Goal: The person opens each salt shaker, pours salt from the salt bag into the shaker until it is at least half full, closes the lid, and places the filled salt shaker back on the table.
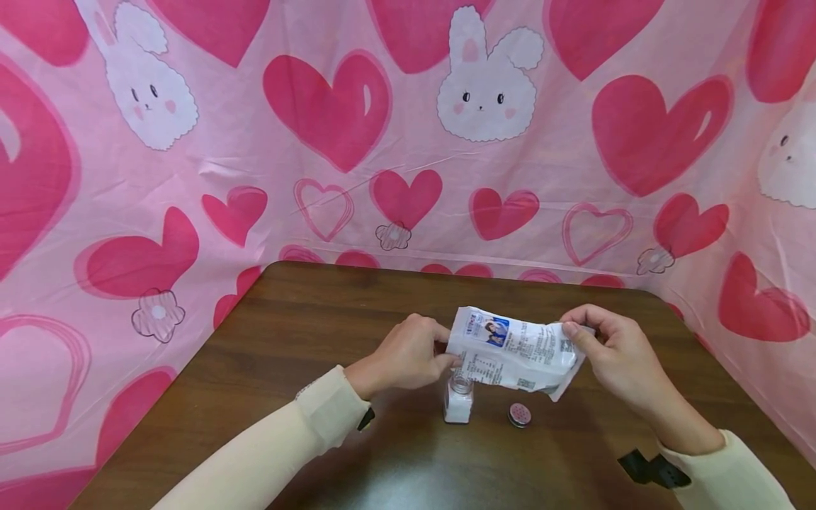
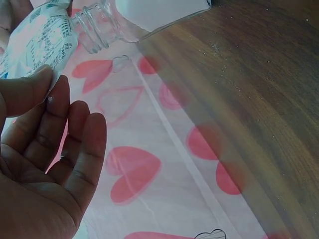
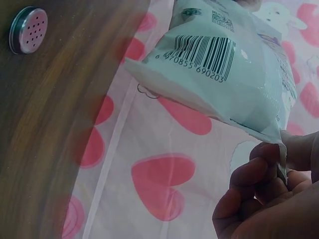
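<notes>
Left hand [image 1: 408, 354], at lower centre of the head view, pinches one end of the white packet [image 1: 523, 350]; the right hand [image 1: 615, 350], lower right, pinches the other. Between them, the packet's left end sits at the mouth of the clear bottle [image 1: 458, 407], upright below; whether it enters the neck cannot be told. Pouring well likely means narrowing that end into a spout, raising the right end gradually and not leaning on the bottle. The perforated cap [image 1: 519, 415] lies right of it. Pale specks [image 2: 215, 48] on the desk [image 1: 287, 326] suggest slower tipping. Beyond hangs a heart-patterned cloth [image 1: 408, 142].
</notes>
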`<move>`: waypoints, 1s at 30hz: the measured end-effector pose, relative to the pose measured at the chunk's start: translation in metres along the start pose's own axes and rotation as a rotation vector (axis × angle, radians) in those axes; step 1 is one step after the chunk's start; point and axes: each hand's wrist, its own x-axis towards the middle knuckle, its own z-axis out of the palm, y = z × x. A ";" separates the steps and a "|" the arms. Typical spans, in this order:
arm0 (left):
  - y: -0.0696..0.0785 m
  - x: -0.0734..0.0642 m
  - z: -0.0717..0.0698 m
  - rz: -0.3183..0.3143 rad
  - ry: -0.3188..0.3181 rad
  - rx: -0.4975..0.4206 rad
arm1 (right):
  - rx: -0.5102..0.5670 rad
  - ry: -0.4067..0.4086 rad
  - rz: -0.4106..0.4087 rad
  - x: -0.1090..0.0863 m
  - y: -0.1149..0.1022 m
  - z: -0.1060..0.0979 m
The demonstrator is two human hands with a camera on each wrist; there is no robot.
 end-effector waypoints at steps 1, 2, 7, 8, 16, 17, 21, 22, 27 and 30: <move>0.000 0.000 0.000 0.003 0.002 -0.002 | -0.004 -0.001 0.002 0.000 0.001 0.000; 0.001 0.000 0.000 0.007 0.005 -0.003 | -0.005 -0.004 0.008 -0.001 0.002 -0.001; 0.001 0.001 -0.001 0.035 0.016 0.002 | -0.029 -0.007 0.031 -0.003 0.010 -0.001; 0.001 0.001 -0.001 0.040 0.018 0.004 | -0.033 -0.009 0.035 -0.003 0.011 -0.001; 0.002 0.002 -0.001 0.072 0.036 0.031 | -0.049 -0.004 0.047 -0.006 0.024 0.002; 0.003 0.002 -0.001 0.075 0.037 0.030 | -0.047 -0.005 0.051 -0.006 0.025 0.002; 0.005 0.003 -0.001 0.091 0.047 0.037 | -0.047 -0.017 0.076 -0.007 0.030 0.003; 0.005 0.003 0.000 0.099 0.053 0.045 | -0.046 -0.023 0.082 -0.007 0.032 0.003; 0.008 0.005 0.000 0.121 0.075 0.079 | -0.051 -0.054 0.109 -0.010 0.040 0.006; 0.010 0.006 0.000 0.126 0.082 0.087 | -0.054 -0.063 0.133 -0.011 0.043 0.007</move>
